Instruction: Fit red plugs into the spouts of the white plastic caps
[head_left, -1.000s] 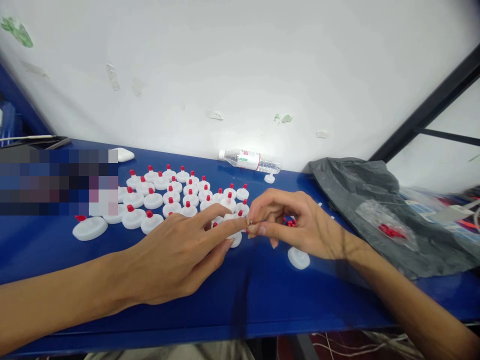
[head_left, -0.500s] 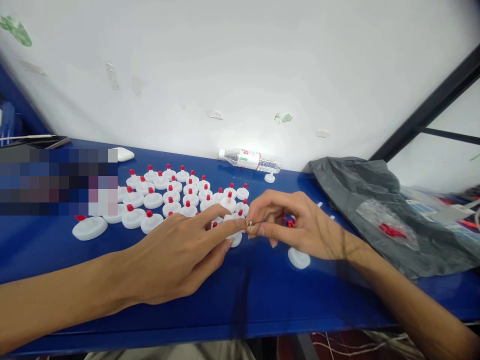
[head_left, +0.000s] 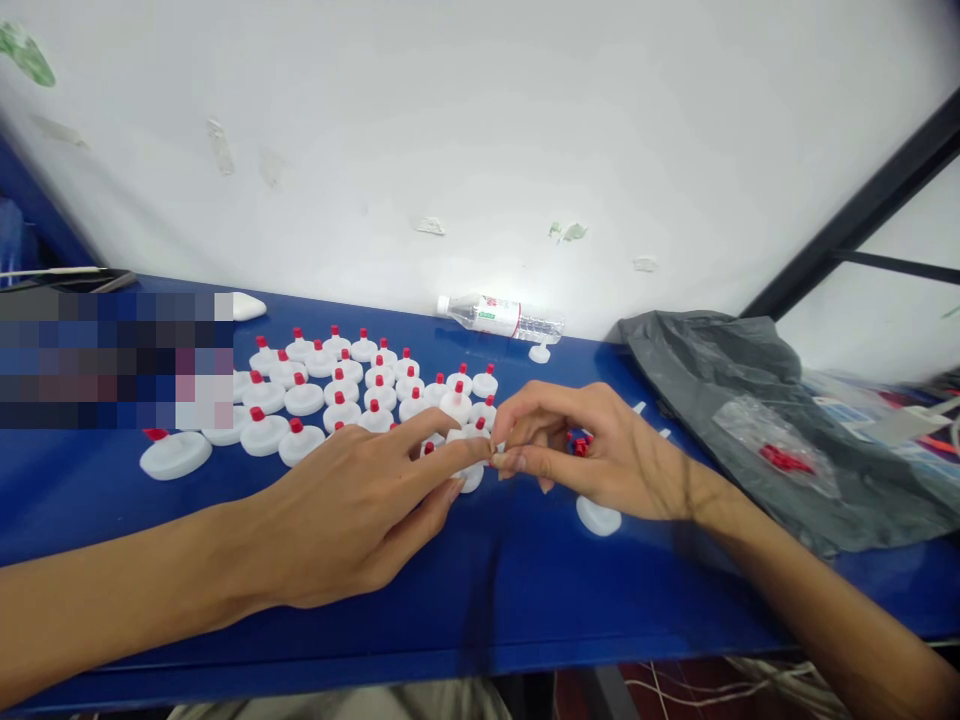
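My left hand (head_left: 375, 490) is closed around a white round nozzle lid (head_left: 472, 480), its fingers covering most of it. The thumb and forefinger of my right hand (head_left: 577, 445) pinch at the lid's right side, where a sliver of red shows, seemingly a small red cap; the rest is hidden by the fingers. Several loose red caps (head_left: 579, 443) lie partly hidden behind my right hand. Below that hand rests another white lid (head_left: 598, 516). To the left stand many white lids with red tips (head_left: 304, 398), set close together on the blue table (head_left: 600, 600).
A clear water bottle (head_left: 499, 316) lies by the white wall, with a white lid (head_left: 539, 353) beside it. On the right, a grey plastic sheet (head_left: 697, 370) carries a clear bag of red caps (head_left: 784, 458). Pixelated blocks hide the left side.
Both hands keep nearly the same pose, with my right fingertips shifting very slightly at the lid. The whole view has moved a little.
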